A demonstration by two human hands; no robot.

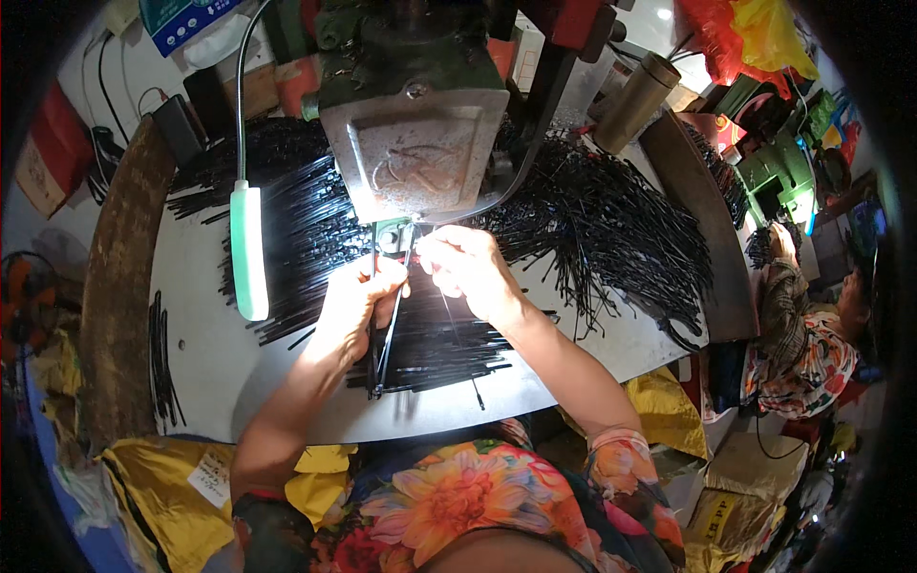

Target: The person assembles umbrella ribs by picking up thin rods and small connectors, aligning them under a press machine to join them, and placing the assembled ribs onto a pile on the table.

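Note:
Under the head of a green bench press (413, 153), both my hands work close to its small lit tooling (390, 236). My left hand (368, 294) is closed around thin black jointed rods (385, 353), much like umbrella ribs, whose upper ends reach up to the tooling. The fingers of my right hand (468, 267) are pinched together just right of the tooling; what they hold is too small to make out. A pile of black rods (449, 353) lies beneath my hands, and a larger bundle (315, 224) spreads to the left.
A tangled heap of black rods (621, 229) covers the right side of the white table (215, 363). A lamp (249, 253) hangs at left. Curved boards (124, 286) edge the table. A tan flask (638, 102) stands behind. Another person (807, 334) works at far right.

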